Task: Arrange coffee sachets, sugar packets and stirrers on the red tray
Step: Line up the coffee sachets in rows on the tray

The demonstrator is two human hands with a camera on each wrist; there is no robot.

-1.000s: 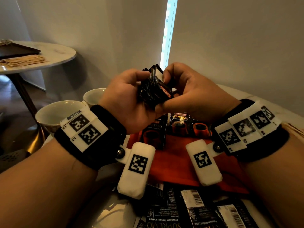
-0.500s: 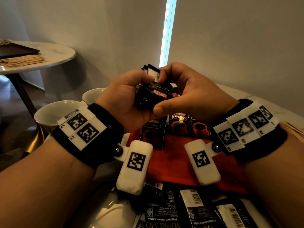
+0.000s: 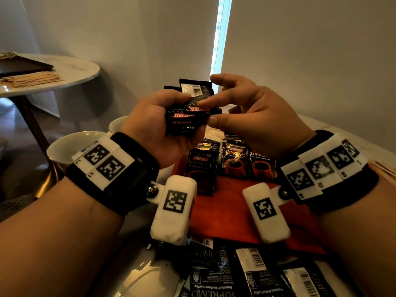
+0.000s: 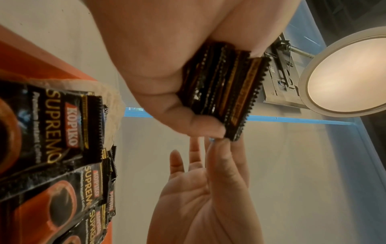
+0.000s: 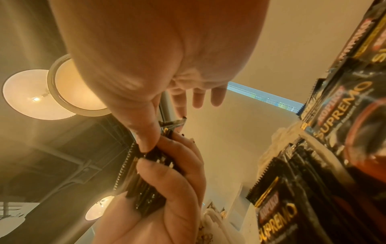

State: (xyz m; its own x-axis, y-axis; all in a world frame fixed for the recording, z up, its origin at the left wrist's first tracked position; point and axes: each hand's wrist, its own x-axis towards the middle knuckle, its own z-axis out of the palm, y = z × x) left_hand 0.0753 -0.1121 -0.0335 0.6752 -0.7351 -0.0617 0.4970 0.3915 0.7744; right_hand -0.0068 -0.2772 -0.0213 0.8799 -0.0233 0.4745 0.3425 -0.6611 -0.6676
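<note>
The left hand is curled round a stack of black foil coffee sachets, thumb on the face of the stack and fingers wrapped behind it, holding it up in the air above the far end of the flat red tray. The left wrist view shows the same stack edge-on, its serrated ends fanned slightly between the thumb and the fingers. The right hand is mostly spread: its thumb and forefinger meet the right edge of the stack, the thumb tip against the lower sachets and the forefinger lying across the upper ones, while the other fingers stand loosely extended and touch nothing; whether this is a true pinch or only a touch cannot be told. In the right wrist view the right thumb tip presses on the sachet edges held by the left hand. The sachets are black with red "KOPIKO" lettering; the rearmost one shows a white barcode label. On the far end of the red tray stands a row of upright matching sachets, printed with an orange cup. Just before the near edge of the tray lie more loose black sachets, backs up. Left of the tray sit two white ceramic cups.
</note>
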